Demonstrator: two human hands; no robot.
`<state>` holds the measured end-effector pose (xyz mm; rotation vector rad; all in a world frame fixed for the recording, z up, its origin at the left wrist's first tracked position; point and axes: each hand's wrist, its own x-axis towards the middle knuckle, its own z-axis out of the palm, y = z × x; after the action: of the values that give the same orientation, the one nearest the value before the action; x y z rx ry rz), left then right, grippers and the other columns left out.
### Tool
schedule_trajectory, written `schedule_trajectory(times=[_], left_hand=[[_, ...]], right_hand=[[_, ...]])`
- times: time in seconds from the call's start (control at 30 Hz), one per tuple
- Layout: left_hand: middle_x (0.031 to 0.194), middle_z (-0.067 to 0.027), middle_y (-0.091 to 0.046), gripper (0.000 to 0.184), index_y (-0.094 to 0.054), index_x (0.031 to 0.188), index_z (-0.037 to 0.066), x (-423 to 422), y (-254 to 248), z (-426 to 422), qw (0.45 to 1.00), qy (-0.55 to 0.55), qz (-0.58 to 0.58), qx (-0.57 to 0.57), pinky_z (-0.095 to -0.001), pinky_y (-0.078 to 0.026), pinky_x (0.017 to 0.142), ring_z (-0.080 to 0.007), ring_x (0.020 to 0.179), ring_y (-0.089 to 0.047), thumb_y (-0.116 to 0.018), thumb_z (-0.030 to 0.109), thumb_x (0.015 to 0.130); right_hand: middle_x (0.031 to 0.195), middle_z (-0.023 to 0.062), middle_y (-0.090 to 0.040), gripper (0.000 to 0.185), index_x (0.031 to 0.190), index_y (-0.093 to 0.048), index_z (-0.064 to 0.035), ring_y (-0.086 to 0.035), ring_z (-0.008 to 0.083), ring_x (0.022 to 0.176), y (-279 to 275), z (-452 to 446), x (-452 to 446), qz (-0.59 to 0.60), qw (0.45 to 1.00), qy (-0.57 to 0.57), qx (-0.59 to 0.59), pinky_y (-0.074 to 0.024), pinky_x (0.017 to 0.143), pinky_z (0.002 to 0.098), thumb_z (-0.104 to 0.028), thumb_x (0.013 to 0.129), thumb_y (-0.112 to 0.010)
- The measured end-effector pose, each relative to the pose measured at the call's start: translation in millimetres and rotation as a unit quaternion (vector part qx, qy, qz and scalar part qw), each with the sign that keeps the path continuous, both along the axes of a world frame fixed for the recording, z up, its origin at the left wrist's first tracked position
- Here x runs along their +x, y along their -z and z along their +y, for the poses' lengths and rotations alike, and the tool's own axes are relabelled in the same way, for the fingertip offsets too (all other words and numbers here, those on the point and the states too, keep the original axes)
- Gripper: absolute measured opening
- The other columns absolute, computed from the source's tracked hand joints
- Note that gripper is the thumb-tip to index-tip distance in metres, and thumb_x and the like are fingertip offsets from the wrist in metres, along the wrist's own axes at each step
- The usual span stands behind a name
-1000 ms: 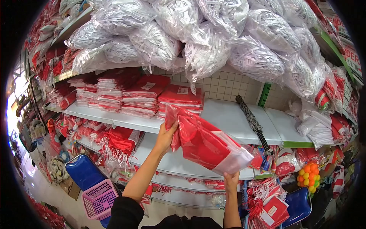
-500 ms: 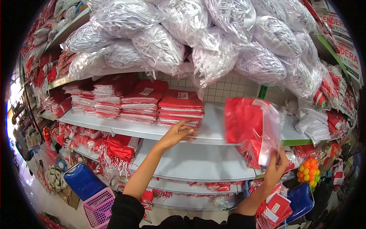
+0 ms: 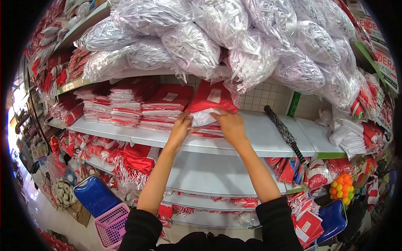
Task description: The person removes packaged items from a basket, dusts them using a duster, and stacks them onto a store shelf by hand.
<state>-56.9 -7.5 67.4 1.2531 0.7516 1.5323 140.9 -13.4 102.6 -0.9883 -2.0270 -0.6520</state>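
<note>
A plastic-wrapped packet of folded red and white cloth (image 3: 215, 99) lies at the top of the rightmost stack on the middle shelf, its white front edge toward me. My left hand (image 3: 180, 130) is closed at that edge's left corner, thumb and fingers on the plastic. Gripping the right part of the same edge is my right hand (image 3: 231, 126), its fingertips over the white part. Below, the stack's lower packets (image 3: 209, 133) show only partly between my hands. A neighbouring stack of red packets (image 3: 169, 100) stands just left.
Bags of white strips (image 3: 190, 46) bulge over the upper shelf edge. A dark patterned rod-like item (image 3: 286, 133) lies across the shelf (image 3: 257, 131) on the right. Lower down are a pink basket (image 3: 111, 226), blue stools (image 3: 97, 193) and a cluster of orange and yellow balls (image 3: 341, 188).
My right hand has carried the packet left from over the right shelf onto the stack. My left hand has moved to its front corner. The dark rod-like item is now uncovered.
</note>
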Motion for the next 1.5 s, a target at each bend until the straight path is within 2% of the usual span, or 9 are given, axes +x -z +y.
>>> schedule_trajectory(times=[0.07,0.1,0.23,0.33,0.4,0.53,0.63,1.13,1.5], left_hand=[[0.136,-0.0207,-0.031,0.054,-0.022,0.137,-0.007,-5,4,-3,1.0,-0.004,-0.005,-0.024,-0.0382,-0.051,0.088,-0.027,0.114,-0.048,-0.045,0.015,0.093],[0.135,-0.0204,-0.032,0.054,-0.022,0.137,-0.007,-7,6,-6,1.0,0.009,-0.023,-0.016,-0.038,-0.052,0.087,-0.0266,0.112,-0.049,-0.045,0.015,0.093],[0.13,-0.0179,-0.037,0.053,-0.026,0.135,-0.006,-11,7,-8,0.995,0.035,-0.095,-0.006,-0.0375,-0.053,0.085,-0.0251,0.107,-0.051,-0.048,0.018,0.093],[0.125,-0.0153,-0.042,0.05,-0.033,0.133,-0.003,0,0,-23,0.992,-0.05,-0.113,0.029,-0.0382,-0.051,0.087,-0.0246,0.111,-0.049,-0.05,0.019,0.092],[0.126,-0.0157,-0.042,0.045,-0.039,0.131,0.0,10,11,-29,0.963,-0.227,0.012,0.145,-0.0424,-0.044,0.095,-0.0276,0.118,-0.043,-0.05,0.018,0.091],[0.135,-0.0163,-0.039,0.042,-0.046,0.13,0.007,21,34,-48,0.78,-0.452,0.314,0.298,-0.0501,-0.022,0.107,-0.0342,0.132,-0.027,-0.05,0.013,0.088],[0.143,-0.0164,-0.03,0.046,-0.045,0.132,0.011,15,51,-38,0.724,-0.401,0.429,0.362,-0.0529,-0.009,0.108,-0.0377,0.136,-0.017,-0.048,0.012,0.086],[0.146,-0.0164,-0.025,0.05,-0.041,0.135,0.009,10,31,-6,0.715,-0.391,0.488,0.313,-0.0577,-0.009,0.107,-0.0374,0.137,-0.013,-0.046,0.017,0.086],[0.145,-0.0189,-0.027,0.05,-0.041,0.134,0.004,41,93,-46,0.812,-0.307,0.382,0.318,-0.0524,-0.009,0.109,-0.0391,0.137,-0.015,-0.048,0.009,0.084]], right_hand=[[0.111,0.0114,-0.061,0.04,0.108,-0.066,-0.0167,-0.063,0.0265,0.087,10,5,-14,-0.035,0.999,0.031,0.0,-0.0514,0.069,0.0363,-0.004,0.073,-0.052],[0.12,0.0122,-0.056,0.042,0.113,-0.063,-0.0171,-0.059,0.0297,0.098,10,-2,-16,-0.008,0.997,0.022,-0.071,-0.0484,0.079,0.0407,-0.005,0.074,-0.053],[0.133,0.0143,-0.042,0.052,0.125,-0.053,-0.0183,-0.039,0.036,0.122,28,-15,-27,0.0,0.994,0.104,0.024,-0.0291,0.098,0.0551,-0.004,0.075,-0.055],[0.141,0.0145,-0.032,0.057,0.131,-0.047,-0.0183,-0.023,0.0386,0.133,38,-41,-42,0.063,0.993,0.098,0.031,-0.0136,0.102,0.0639,-0.005,0.075,-0.055],[0.143,0.015,-0.028,0.056,0.131,-0.047,-0.0183,-0.017,0.0385,0.135,57,-55,-48,0.089,0.994,0.061,0.016,-0.0098,0.101,0.0674,-0.005,0.077,-0.053],[0.147,0.0183,-0.018,0.065,0.137,-0.039,-0.0201,-0.011,0.0423,0.136,90,-44,-50,0.106,0.989,0.101,-0.018,-0.0085,0.102,0.0664,-0.008,0.076,-0.057],[0.148,0.0219,-0.01,0.064,0.139,-0.035,-0.0177,-0.004,0.046,0.135,98,-27,-43,0.085,0.994,0.062,-0.02,-0.0065,0.105,0.0611,-0.01,0.08,-0.057],[0.148,0.0206,-0.011,0.072,0.14,-0.032,-0.0172,-0.007,0.0435,0.136,66,-4,-35,0.107,0.993,-0.006,-0.056,-0.0115,0.108,0.0552,-0.018,0.075,-0.063],[0.145,0.0217,-0.021,0.059,0.135,-0.042,-0.0128,-0.015,0.0417,0.135,127,-45,-29,0.178,0.983,-0.025,-0.045,-0.0123,0.108,0.0549,-0.017,0.079,-0.06]])
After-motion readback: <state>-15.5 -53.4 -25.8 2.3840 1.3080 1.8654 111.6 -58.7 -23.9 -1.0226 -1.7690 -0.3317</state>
